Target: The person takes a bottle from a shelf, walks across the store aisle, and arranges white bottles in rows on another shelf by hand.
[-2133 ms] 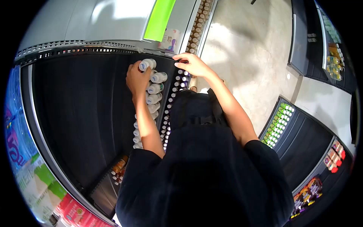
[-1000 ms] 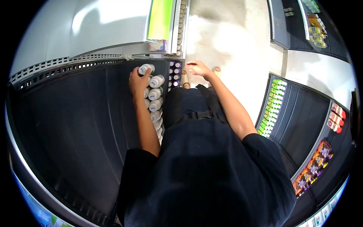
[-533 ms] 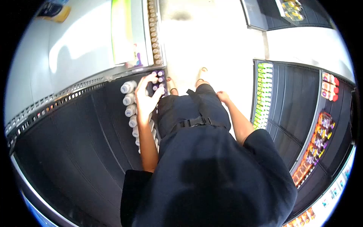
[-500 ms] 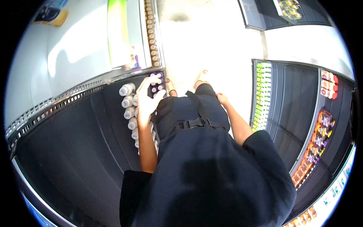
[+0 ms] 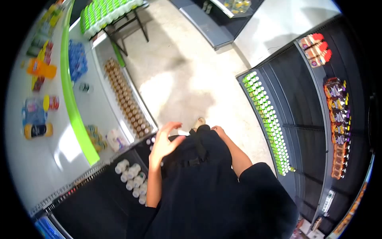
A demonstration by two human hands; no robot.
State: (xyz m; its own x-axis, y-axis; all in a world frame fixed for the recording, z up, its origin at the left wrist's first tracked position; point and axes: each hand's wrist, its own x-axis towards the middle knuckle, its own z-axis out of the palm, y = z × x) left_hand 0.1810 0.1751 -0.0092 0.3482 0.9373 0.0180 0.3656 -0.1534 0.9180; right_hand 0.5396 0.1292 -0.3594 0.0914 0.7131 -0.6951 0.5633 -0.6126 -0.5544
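Observation:
My left hand [image 5: 164,143] is held in front of my body, thumb and fingers curved apart with nothing visible between them. White-capped bottles [image 5: 133,177] stand in rows on the dark shelf to its left. Just beyond those, a few purple-capped bottles [image 5: 150,141] show partly behind the hand. A small bright white patch by the fingertips is too washed out to name. Low beside my dark clothing hangs my right hand [image 5: 217,130]; its fingers are mostly hidden. Nothing can be seen in it.
Brown-capped bottles [image 5: 126,99] fill a white-edged tray at left. Green bottles crowd a folding table [image 5: 137,20] ahead. On the right, shelves hold green bottles [image 5: 266,123], red-capped bottles [image 5: 316,49] and dark packs [image 5: 337,111]. Pale floor [image 5: 179,79] runs between the shelves.
My view has turned and tilted up, bringing the green-bottle table and more of the left shelves into sight. The left hand stays raised with fingers apart, now farther from the white-capped bottles.

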